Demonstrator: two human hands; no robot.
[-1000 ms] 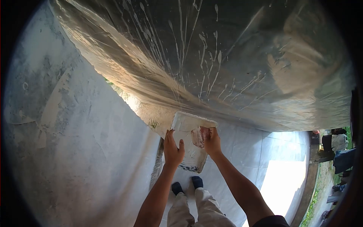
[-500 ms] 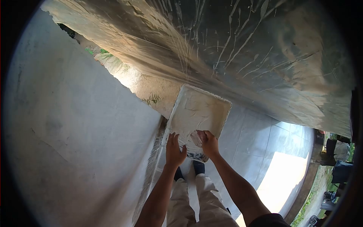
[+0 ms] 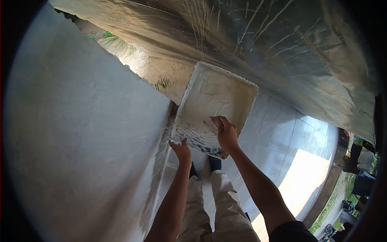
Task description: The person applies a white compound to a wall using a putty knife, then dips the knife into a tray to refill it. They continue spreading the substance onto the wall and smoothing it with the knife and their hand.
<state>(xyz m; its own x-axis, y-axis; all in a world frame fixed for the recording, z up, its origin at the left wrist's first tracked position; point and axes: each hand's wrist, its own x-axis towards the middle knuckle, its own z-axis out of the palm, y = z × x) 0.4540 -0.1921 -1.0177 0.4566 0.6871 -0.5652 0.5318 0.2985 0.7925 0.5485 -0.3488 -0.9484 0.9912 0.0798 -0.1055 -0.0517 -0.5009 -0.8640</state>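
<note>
A rectangular tray [image 3: 249, 105] coated with pale wet plaster-like paste [image 3: 217, 86] is in front of me at mid-view. Its near end is scraped thin, showing dark streaks. My left hand [image 3: 182, 152] grips the tray's near left corner, fingers at the outside of the rim and thumb toward the inside. In my right hand [image 3: 227, 134] is a small pinkish scraper [image 3: 213, 120], pinched between the fingers and touching the paste. Part of the scraper is hidden by the fingers.
A smooth grey wall [image 3: 92, 121] rises at the left. Splashed plastic sheeting [image 3: 290, 52] hangs across the top and right. Grey floor tiles [image 3: 266, 129] lie beneath, with a bright sunlit patch [image 3: 302, 177]. Assorted items [image 3: 365, 181] stand at the far right.
My left hand has moved from over the tray to its near left corner. The tray appears higher in view. More dark scraped streaks show at its near end.
</note>
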